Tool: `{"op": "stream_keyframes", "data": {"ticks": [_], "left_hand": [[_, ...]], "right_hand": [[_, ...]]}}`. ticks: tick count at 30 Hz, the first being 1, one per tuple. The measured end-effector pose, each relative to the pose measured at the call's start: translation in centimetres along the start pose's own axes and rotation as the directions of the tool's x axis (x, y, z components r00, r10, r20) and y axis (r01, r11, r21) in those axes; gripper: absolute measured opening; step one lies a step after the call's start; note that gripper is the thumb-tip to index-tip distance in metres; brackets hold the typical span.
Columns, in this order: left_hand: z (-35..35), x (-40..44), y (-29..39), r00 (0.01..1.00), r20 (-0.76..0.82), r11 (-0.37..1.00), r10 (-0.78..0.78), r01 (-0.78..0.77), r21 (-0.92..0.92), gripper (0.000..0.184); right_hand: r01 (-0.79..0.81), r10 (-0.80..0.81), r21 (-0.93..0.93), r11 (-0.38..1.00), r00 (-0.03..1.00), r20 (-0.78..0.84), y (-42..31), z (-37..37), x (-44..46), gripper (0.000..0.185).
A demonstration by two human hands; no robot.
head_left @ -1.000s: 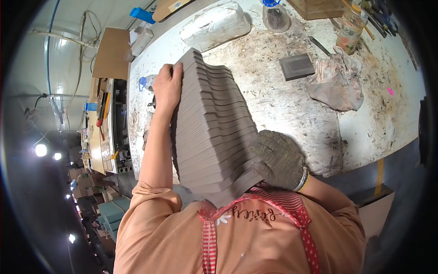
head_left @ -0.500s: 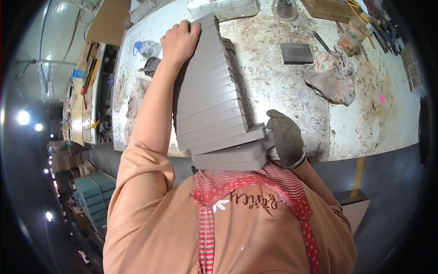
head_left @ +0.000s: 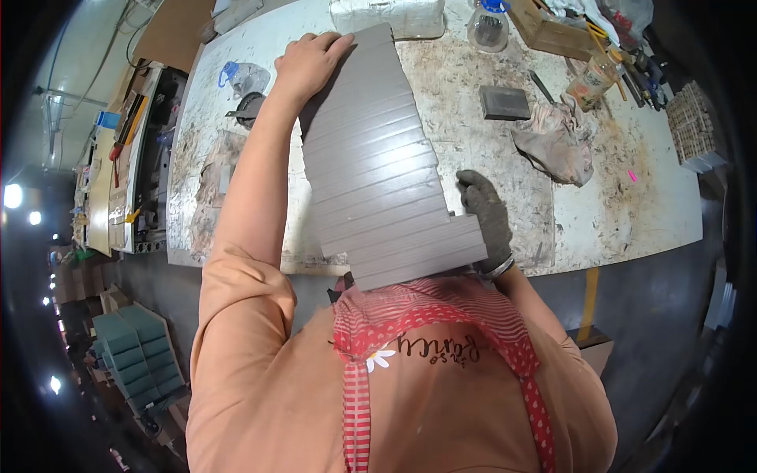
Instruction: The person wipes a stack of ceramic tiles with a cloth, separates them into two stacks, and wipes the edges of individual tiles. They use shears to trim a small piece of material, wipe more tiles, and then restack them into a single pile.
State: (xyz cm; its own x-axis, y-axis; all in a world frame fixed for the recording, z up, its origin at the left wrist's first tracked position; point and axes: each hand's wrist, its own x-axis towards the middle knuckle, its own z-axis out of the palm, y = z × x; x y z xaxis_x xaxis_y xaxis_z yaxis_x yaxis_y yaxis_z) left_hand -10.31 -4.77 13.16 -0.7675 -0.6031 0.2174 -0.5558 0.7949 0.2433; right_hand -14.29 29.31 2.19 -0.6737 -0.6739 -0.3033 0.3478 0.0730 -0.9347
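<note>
Blue-topped, a clear bottle [head_left: 248, 79] lies on the desk [head_left: 654, 205]. The left hand [head_left: 311, 67], part-closed, grips the far left edge of the grey stack [head_left: 371, 158], likely heavy, stiff, prone to sliding, best held at both ends. Beside its near right corner, the gloved right hand [head_left: 490, 217] curls loosely, its hold unclear.

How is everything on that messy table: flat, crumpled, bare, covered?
Gray slabs: side by side, nearest ones sticking out right
Left hand: bare, on the slabs' far end
Right hand: gloved, by their near end
Rag: crumpled
Small dark block: lying flat
Wooden box: open, holding things
Table: stained
</note>
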Motion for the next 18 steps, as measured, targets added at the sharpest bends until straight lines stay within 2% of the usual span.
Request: {"op": "stream_keyframes", "data": {"ticks": [1, 2, 4, 5, 7, 8, 11, 12, 14, 15, 17, 18], "left_hand": [[-0.2, 0.1, -0.7, 1.0, 0.013, 0.999, -0.012, 0.013, -0.052, 0.057], [-0.5, 0.0, -1.6, 1.0, 0.008, 0.998, -0.007, 0.008, -0.068, 0.057], [-1.0, -0.2, -3.3, 0.995, 0.046, 0.897, -0.086, 0.097, -0.431, 0.06], [-1.4, -1.2, -3.6, 0.995, 0.014, 0.746, -0.103, 0.086, -0.661, 0.061], [-0.8, -2.0, -4.7, 0.959, 0.076, 0.401, -0.274, 0.186, -0.897, 0.065], [0.3, -2.3, -5.7, 0.952, 0.094, 0.283, -0.292, 0.18, -0.942, 0.07], [4.3, -3.3, -5.6, 0.936, 0.073, 0.131, -0.344, 0.125, -0.984, 0.074], [4.9, -3.8, -4.7, 0.936, 0.076, 0.122, -0.342, 0.124, -0.985, 0.074], [3.3, -5.9, -1.2, 0.906, 0.249, -0.041, -0.342, 0.25, -0.967, 0.072], [3.6, -5.7, -1.6, 0.909, 0.251, -0.049, -0.334, 0.249, -0.967, 0.072], [4.5, -5.3, -2.2, 0.916, 0.3, -0.21, -0.266, 0.248, -0.946, 0.069], [5.0, -5.2, -2.4, 0.913, 0.308, -0.22, -0.266, 0.253, -0.942, 0.069]], "right_hand": [[0.145, -0.146, 0.023, 0.989, 0.989, 0.034, -0.7, 0.1, 0.3, 0.037], [0.152, -0.152, 0.008, 0.988, 0.988, 0.026, -1.0, 0.2, 0.5, 0.037], [0.205, -0.209, 0.043, 0.978, 0.969, 0.134, -1.5, 0.5, 0.5, 0.043], [0.209, -0.211, 0.029, 0.978, 0.97, 0.122, -1.9, 0.8, 0.1, 0.043], [0.142, -0.129, -0.06, 0.988, 0.975, 0.183, -2.6, 1.4, -1.1, 0.054], [0.156, -0.14, -0.101, 0.983, 0.979, 0.147, -1.2, 1.4, -0.8, 0.052], [0.221, -0.191, -0.336, 0.915, 0.974, 0.12, 1.2, 1.5, -1.3, 0.052], [0.249, -0.216, -0.402, 0.881, 0.968, 0.128, 1.7, 1.8, -1.4, 0.051], [0.304, -0.266, -0.516, 0.8, 0.952, 0.148, 2.4, 2.3, -1.6, 0.051], [0.328, -0.29, -0.56, 0.761, 0.944, 0.159, 2.8, 2.6, -1.7, 0.051], [0.368, -0.33, -0.625, 0.688, 0.926, 0.182, 3.3, 3.0, -1.8, 0.051], [0.383, -0.345, -0.648, 0.658, 0.918, 0.193, 3.6, 3.2, -1.8, 0.051]]}}
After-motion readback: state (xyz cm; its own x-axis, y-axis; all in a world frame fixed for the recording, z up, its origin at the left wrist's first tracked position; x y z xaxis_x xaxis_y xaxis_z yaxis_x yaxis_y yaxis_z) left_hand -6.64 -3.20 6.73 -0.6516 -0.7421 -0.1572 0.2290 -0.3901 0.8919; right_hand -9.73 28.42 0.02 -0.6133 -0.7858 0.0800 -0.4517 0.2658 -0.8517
